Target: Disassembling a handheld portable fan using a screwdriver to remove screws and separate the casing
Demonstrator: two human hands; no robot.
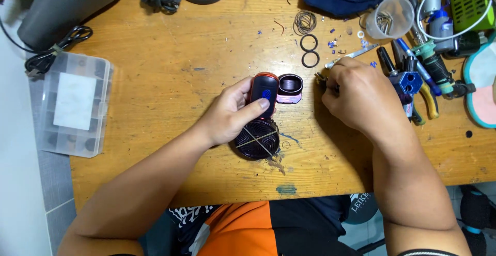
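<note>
Left hand grips the handheld fan; right hand curls over tweezers, its fingertips hidden, grip unclear.

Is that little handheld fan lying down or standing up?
Lying down: the handheld fan lies flat on the wooden table, grille facing up, gripped by the left hand.

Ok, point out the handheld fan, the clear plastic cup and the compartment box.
handheld fan (262, 96), head view, on its dark handle.
clear plastic cup (400, 24), head view, on its side wall.
compartment box (75, 101), head view, on its lid.
</note>
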